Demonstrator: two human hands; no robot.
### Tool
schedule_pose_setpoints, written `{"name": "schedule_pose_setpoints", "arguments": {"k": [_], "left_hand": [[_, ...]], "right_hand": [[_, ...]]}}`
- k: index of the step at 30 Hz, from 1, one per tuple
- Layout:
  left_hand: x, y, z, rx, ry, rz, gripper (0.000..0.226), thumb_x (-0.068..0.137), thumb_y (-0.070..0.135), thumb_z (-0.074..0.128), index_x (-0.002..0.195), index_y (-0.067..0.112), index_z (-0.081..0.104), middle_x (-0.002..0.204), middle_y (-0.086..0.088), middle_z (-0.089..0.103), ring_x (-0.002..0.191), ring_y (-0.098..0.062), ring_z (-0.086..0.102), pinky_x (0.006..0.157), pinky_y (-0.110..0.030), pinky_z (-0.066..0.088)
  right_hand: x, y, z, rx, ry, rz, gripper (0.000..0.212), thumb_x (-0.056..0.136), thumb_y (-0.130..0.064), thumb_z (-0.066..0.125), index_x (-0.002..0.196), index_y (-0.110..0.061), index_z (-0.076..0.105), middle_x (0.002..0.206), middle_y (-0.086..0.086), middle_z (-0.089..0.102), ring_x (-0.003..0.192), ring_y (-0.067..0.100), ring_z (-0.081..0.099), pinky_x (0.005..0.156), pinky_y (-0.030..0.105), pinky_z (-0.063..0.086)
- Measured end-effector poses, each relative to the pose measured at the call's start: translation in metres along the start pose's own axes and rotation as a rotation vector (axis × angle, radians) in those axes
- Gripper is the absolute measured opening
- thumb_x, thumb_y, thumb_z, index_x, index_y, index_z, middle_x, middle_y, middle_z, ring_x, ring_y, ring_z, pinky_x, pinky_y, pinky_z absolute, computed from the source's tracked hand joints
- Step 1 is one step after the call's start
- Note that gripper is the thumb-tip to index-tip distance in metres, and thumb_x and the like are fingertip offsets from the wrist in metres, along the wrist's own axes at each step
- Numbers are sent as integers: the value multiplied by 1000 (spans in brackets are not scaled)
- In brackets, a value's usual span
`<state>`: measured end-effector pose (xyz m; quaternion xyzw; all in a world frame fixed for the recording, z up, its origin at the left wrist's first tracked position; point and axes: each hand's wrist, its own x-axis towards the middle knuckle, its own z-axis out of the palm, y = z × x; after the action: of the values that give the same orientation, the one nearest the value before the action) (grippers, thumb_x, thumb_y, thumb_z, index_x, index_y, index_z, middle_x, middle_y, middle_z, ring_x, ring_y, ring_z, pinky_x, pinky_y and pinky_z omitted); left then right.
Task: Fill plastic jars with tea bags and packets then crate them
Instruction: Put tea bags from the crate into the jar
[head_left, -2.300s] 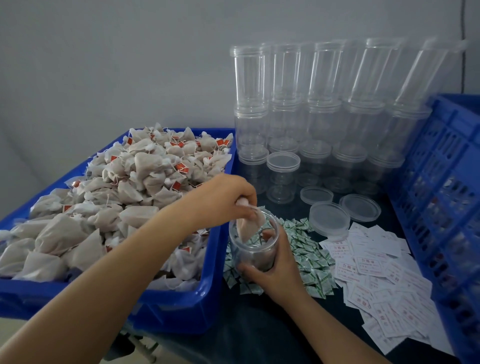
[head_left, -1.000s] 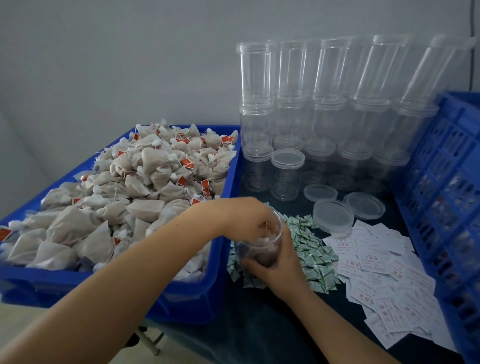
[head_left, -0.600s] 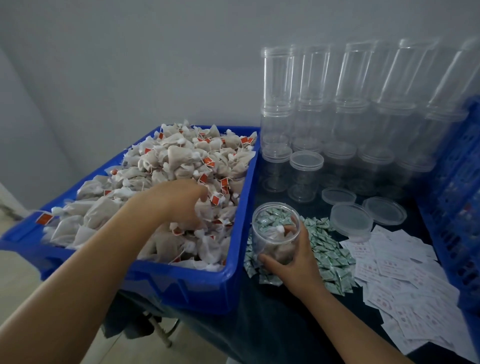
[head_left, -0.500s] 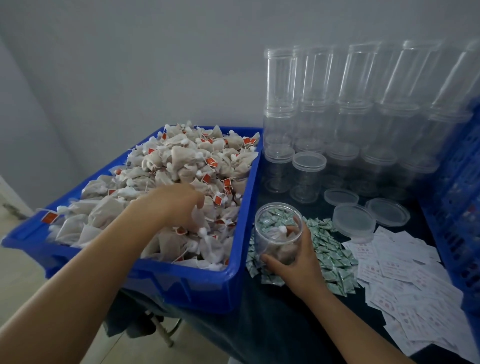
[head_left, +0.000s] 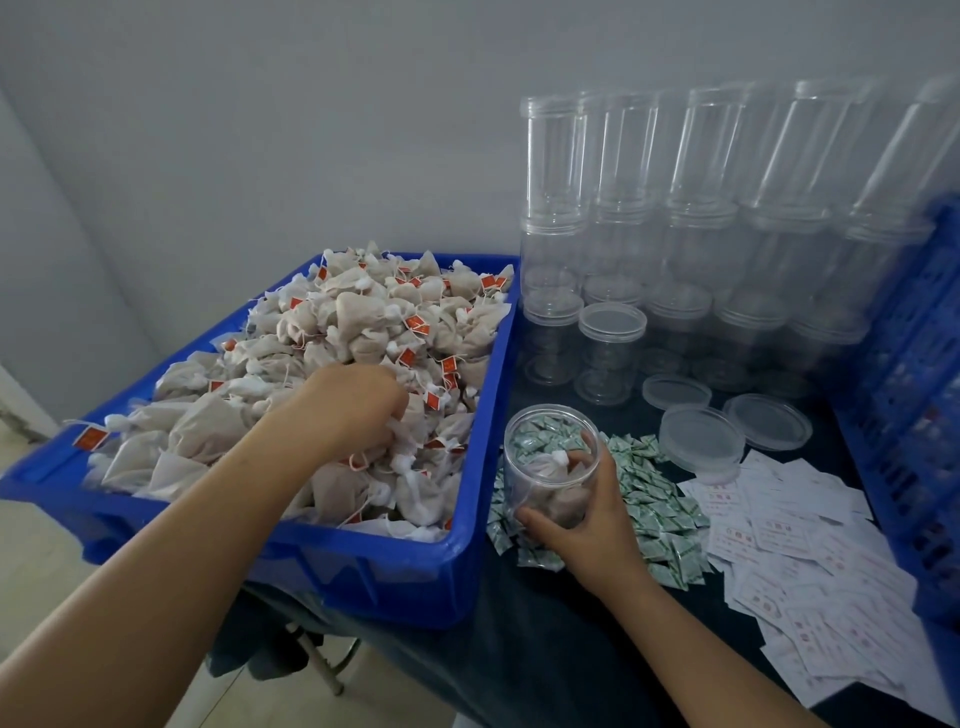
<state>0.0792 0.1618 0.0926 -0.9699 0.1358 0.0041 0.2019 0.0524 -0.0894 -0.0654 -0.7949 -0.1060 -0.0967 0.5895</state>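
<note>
A clear plastic jar (head_left: 545, 457) stands open on the dark table, with a few tea bags inside. My right hand (head_left: 587, 519) grips its side, thumb on the left wall and fingers round the right. My left hand (head_left: 353, 410) reaches into the blue bin (head_left: 405, 571), which is heaped with beige tea bags (head_left: 363, 332). Its fingers curl down round a tea bag in the pile. Small green packets (head_left: 654, 504) lie spread under and right of the jar.
Stacks of empty clear jars (head_left: 675, 249) stand at the back against the wall. Three loose lids (head_left: 701, 439) lie right of the jar. White paper slips (head_left: 810, 566) cover the table's right side. A blue lattice crate (head_left: 919, 395) stands at the right edge.
My left hand left the jar's mouth and moved left into the tea bag bin, where it now closes on a bag. My right hand kept holding the jar. The camera turned left.
</note>
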Motion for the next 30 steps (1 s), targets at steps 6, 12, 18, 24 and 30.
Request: {"name": "schedule_pose_setpoints", "arguments": {"k": [6, 12, 18, 24, 30], "left_hand": [[-2, -3, -23, -186, 166, -16, 20, 93, 24, 52, 109, 19, 64, 106, 6, 57, 94, -14, 55, 75, -29, 48], [-8, 21, -57, -692, 332, 131, 1, 90, 27, 61, 90, 27, 60, 87, 16, 57, 83, 1, 56, 70, -12, 41], [10, 58, -57, -982, 349, 198, 11, 88, 16, 63, 94, 25, 62, 87, 20, 60, 84, 7, 58, 75, -7, 46], [29, 80, -48, -1036, 381, 142, 19, 88, 11, 62, 93, 28, 57, 85, 23, 55, 82, 9, 55, 72, 3, 40], [34, 89, -37, -932, 310, 193, 18, 85, 7, 63, 87, 25, 60, 86, 15, 59, 83, -1, 59, 74, -11, 47]], "right_hand": [[-2, -3, 0, 16, -8, 27, 103, 65, -41, 92, 121, -83, 16, 140, -13, 45, 120, -15, 45, 86, 3, 41], [-3, -7, 0, 24, -7, 33, 100, 60, -49, 89, 119, -83, 15, 144, -9, 44, 128, 3, 47, 91, 4, 37], [-3, -6, -1, 42, -11, 34, 102, 65, -42, 91, 126, -77, 17, 147, -9, 42, 133, 5, 44, 97, 11, 38], [-3, -9, -1, 38, -14, 52, 97, 54, -62, 79, 129, -72, 18, 146, -10, 40, 132, 4, 44, 94, 7, 38], [-3, -11, -1, 57, -13, 49, 97, 57, -57, 81, 129, -72, 18, 144, -13, 41, 130, 1, 45, 96, 11, 40]]}}
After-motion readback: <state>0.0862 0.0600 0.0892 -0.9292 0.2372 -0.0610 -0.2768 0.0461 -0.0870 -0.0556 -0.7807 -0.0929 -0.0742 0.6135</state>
